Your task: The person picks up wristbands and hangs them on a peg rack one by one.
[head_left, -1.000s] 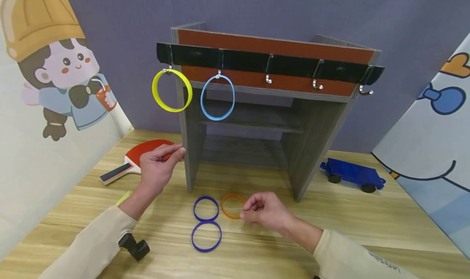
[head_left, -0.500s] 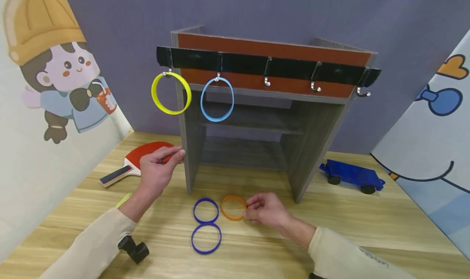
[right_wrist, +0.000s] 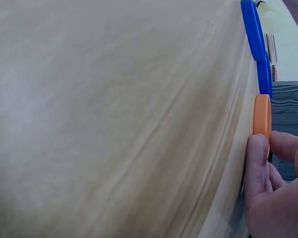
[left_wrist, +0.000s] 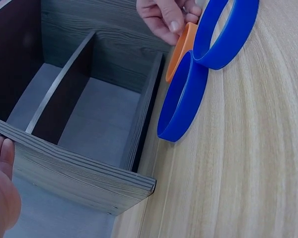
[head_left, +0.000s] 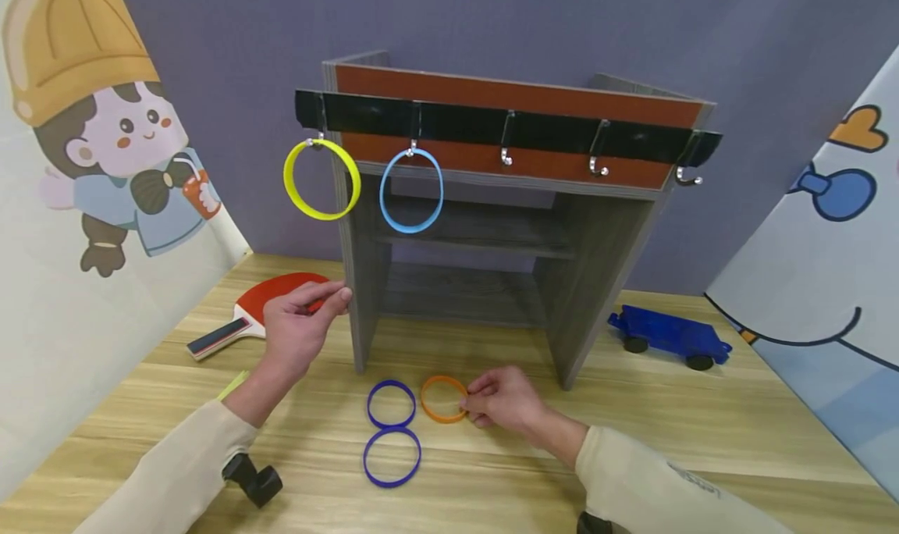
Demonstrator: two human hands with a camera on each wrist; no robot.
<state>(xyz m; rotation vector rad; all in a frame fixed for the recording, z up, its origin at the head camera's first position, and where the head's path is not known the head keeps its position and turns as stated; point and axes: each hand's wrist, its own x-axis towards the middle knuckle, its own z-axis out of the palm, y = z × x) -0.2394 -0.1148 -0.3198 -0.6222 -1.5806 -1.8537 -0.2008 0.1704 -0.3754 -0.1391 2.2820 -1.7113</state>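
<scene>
In the head view my right hand point(head_left: 507, 401) pinches the right side of an orange ring band point(head_left: 442, 421) lying on the table; the right wrist view shows the thumb and fingers on either side of the orange band point(right_wrist: 261, 113). My left hand point(head_left: 298, 323) grips the front edge of the left side panel of a grey wooden shelf point(head_left: 357, 315). Two dark blue ring bands point(head_left: 391, 382) point(head_left: 392, 485) lie touching, left of the orange one. A yellow ring band point(head_left: 289, 183) and a light blue one point(head_left: 410, 229) hang on the two leftmost hooks of a black rail point(head_left: 456, 120).
Several silver hooks point(head_left: 506, 158) right of the light blue band carry nothing. A red table tennis bat point(head_left: 274, 288) lies behind my left hand. A blue toy wagon point(head_left: 670, 335) stands right of the shelf. Something yellow-green point(head_left: 232, 386) shows partly behind my left forearm.
My right thumb and fingers have come onto the orange band's right rim and now pinch it. The left hand stays on the shelf panel. The head view has shifted slightly.
</scene>
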